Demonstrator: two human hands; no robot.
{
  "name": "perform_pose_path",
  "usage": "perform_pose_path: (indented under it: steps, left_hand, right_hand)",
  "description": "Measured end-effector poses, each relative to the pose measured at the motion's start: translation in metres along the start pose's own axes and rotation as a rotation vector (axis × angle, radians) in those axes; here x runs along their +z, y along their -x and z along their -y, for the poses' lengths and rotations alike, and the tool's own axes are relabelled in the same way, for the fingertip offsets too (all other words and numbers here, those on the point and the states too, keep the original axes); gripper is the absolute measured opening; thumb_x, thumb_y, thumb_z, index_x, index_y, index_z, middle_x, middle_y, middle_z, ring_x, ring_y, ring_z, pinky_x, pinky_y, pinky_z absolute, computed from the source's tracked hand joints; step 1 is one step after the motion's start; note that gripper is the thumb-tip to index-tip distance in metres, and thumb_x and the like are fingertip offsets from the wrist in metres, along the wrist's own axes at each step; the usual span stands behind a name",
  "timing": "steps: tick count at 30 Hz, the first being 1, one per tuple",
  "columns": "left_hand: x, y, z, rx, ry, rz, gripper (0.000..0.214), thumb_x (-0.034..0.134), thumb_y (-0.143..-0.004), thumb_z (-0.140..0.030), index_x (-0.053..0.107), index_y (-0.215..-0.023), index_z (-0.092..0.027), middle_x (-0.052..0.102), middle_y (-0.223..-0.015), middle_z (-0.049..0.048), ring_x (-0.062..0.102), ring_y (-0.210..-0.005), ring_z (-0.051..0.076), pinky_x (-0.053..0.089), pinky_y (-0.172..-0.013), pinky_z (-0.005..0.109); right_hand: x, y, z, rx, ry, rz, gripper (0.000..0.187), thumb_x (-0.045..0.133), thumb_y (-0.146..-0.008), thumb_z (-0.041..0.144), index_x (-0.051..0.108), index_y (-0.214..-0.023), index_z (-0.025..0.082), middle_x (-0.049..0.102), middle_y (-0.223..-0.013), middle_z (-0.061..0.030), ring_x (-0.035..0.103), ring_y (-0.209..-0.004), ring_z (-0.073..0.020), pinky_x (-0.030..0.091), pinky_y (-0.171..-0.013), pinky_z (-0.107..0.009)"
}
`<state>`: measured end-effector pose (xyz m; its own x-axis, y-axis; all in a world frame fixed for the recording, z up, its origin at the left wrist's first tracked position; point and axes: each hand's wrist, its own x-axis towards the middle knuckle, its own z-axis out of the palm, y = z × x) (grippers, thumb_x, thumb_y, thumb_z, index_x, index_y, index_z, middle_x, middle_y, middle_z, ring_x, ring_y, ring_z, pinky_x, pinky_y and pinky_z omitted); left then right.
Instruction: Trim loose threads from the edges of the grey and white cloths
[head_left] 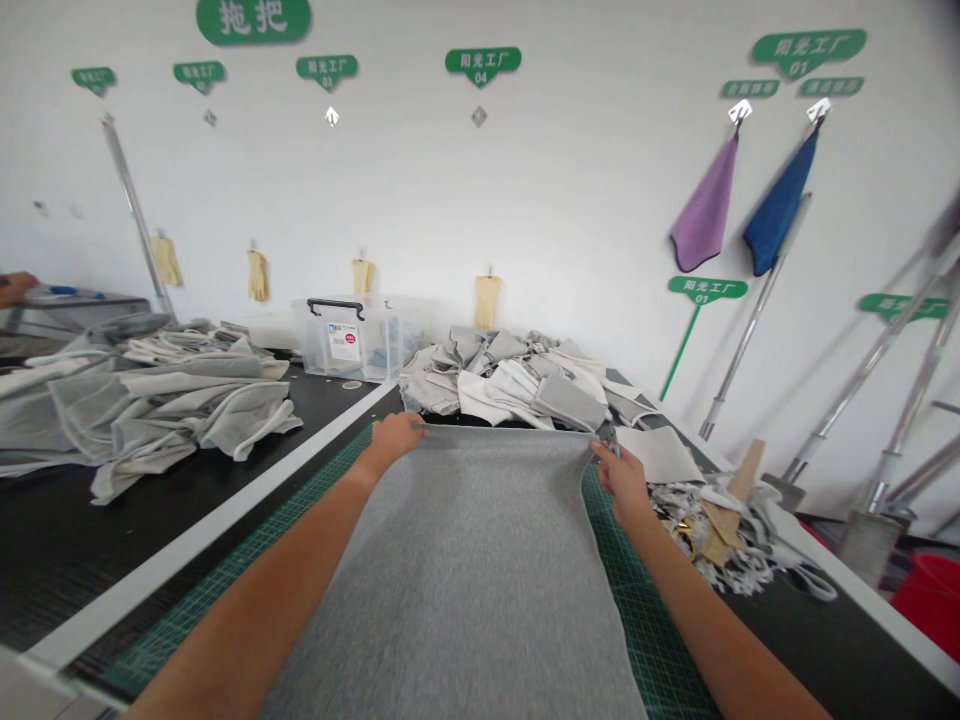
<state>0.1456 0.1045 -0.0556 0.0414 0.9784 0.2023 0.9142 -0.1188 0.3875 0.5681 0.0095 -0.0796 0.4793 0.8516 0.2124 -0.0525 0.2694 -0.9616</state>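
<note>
Grey cloth: one sheet (480,560), laid over the green cutting mat (652,620) in front of the wearer, its far edge running between the two hands.
Left hand: one (397,437), fingers closed on the cloth's far left corner.
Right hand: one (624,478), fingers pinching the far right corner; a small dark-grey item (611,438) shows at the fingertips, perhaps a tool, too blurred to name.
Fabric heaps: two, both greys and off-whites; left heap (165,395) on the black table (187,545), middle heap (510,375) just beyond the cloth's far edge.
Scrap pile: one (750,575), beside the right forearm, at least two tan pieces (721,530) in it.
Clear plastic box: one (306,350) at least, black handle, between the heaps.
Yellow gloves: four (487,298), hung in a row on the wall.
Hanging cloths: two, one purple (709,210), one blue (784,205).
Red bucket: one (930,595), cut by the right edge.
Other person: one hand (15,290), far left edge.
</note>
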Motion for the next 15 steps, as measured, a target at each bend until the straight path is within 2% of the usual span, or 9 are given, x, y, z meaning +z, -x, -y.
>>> perform_pose_path:
  steps: [4,8,11,15]
  left_hand:
    - [-0.013,-0.005,0.014,-0.028,0.312,-0.093,0.026,0.067,-0.079,-0.04,0.077,-0.096,-0.023,0.073,-0.089,0.0093,0.066,-0.091,0.028,0.045,-0.084,0.036]
    - [-0.023,-0.006,0.014,0.009,0.525,-0.135,0.025,0.064,-0.079,-0.034,0.074,-0.095,-0.018,0.072,-0.082,0.0057,0.065,-0.078,0.02,0.047,-0.073,0.027]
    - [-0.03,-0.001,0.002,-0.014,0.686,-0.15,0.026,0.066,-0.076,-0.037,0.071,-0.089,-0.015,0.07,-0.075,0.0051,0.062,-0.069,0.018,0.046,-0.066,0.026]
    - [-0.044,0.017,-0.03,0.08,0.795,-0.089,0.032,0.068,-0.076,-0.043,0.072,-0.092,-0.015,0.072,-0.082,0.0055,0.063,-0.073,0.018,0.046,-0.068,0.026]
  right_hand:
    - [0.002,-0.001,0.018,-0.035,0.001,0.012,0.039,0.081,-0.068,0.045,0.058,-0.086,0.018,0.031,-0.043,0.0119,0.024,-0.036,-0.0051,0.013,-0.036,-0.02]
    - [-0.002,-0.003,0.032,-0.01,0.077,0.085,0.038,0.08,-0.069,0.045,0.056,-0.08,0.018,0.031,-0.044,0.0114,0.023,-0.036,-0.0047,0.012,-0.036,-0.02]
    - [-0.007,-0.006,0.04,0.002,0.129,0.082,0.034,0.077,-0.07,0.044,0.057,-0.079,0.018,0.03,-0.043,0.0112,0.022,-0.035,-0.0052,0.012,-0.036,-0.021]
    - [0.001,0.001,0.061,-0.055,0.185,-0.002,0.036,0.072,-0.074,0.043,0.065,-0.097,0.016,0.033,-0.041,0.01,0.026,-0.036,-0.0071,0.014,-0.036,-0.021]
